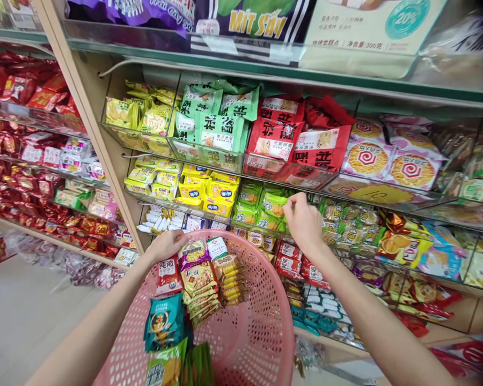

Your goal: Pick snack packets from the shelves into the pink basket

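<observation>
My left hand (167, 247) is closed on the upper left rim of a pink perforated plastic basket (261, 300). Inside lie a red packet (168, 276), a row of gold-and-red packets (199, 279), small yellow-brown packets (231, 279), a purple packet (193, 251), a teal packet (164, 321) and green packets (167, 364). Over the basket's far side, my right hand (304, 219) reaches into a shelf bin, its fingers pinched at the edge of a green snack packet (274, 202). Part of that packet is hidden by the fingers.
Clear-fronted bins on the shelves hold yellow packets (207, 193), mint-green packets (219, 126), red packets (279, 134) and pink round-cookie packets (366, 155). A glass shelf edge (265, 64) runs above. A wooden upright (84, 107) divides off red-wrapped goods (24, 139) at left.
</observation>
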`<act>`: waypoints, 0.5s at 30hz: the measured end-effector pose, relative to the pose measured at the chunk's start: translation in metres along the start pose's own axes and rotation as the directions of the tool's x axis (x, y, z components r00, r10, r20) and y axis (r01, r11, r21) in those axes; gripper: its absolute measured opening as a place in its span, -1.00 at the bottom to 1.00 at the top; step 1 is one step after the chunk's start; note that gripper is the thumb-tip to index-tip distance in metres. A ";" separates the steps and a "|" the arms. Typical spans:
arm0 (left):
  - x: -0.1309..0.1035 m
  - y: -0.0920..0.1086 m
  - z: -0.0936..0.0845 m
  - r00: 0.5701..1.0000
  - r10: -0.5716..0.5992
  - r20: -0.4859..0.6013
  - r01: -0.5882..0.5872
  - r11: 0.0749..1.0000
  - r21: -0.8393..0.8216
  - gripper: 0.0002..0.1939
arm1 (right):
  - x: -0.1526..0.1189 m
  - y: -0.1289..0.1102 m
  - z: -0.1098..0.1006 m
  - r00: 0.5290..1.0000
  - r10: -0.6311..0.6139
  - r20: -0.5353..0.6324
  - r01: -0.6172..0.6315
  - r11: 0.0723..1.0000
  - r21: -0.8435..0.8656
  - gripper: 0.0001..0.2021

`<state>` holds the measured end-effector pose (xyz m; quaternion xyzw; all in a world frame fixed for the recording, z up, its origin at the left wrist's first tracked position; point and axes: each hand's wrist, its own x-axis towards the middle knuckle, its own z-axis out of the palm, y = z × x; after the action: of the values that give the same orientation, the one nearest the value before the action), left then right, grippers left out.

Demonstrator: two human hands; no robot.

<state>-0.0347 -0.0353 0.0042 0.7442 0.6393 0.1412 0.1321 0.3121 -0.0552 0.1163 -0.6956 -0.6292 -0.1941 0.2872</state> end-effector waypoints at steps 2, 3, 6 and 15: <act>0.000 0.001 0.000 1.000 0.006 0.003 -0.006 1.000 -0.007 -0.50 | -0.012 0.002 -0.017 0.999 -0.045 -0.007 0.045 0.998 0.053 -0.81; -0.001 0.001 0.000 1.000 0.006 0.007 -0.006 1.000 -0.006 -0.50 | -0.018 0.003 -0.027 0.997 -0.072 -0.002 0.072 0.992 0.100 -0.83; 0.000 0.003 0.001 1.000 -0.002 0.016 0.002 1.000 -0.004 -0.51 | -0.041 -0.002 -0.052 0.984 -0.158 0.080 0.131 0.953 0.272 -0.86; -0.001 0.011 0.002 1.000 0.006 0.006 -0.006 1.000 0.021 -0.53 | -0.127 -0.059 -0.062 0.676 -0.504 0.538 0.017 0.740 0.672 -0.84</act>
<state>-0.0239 -0.0381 0.0065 0.7479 0.6380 0.1328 0.1260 0.2429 -0.1895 0.0930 -0.4776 -0.8144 0.2553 0.2087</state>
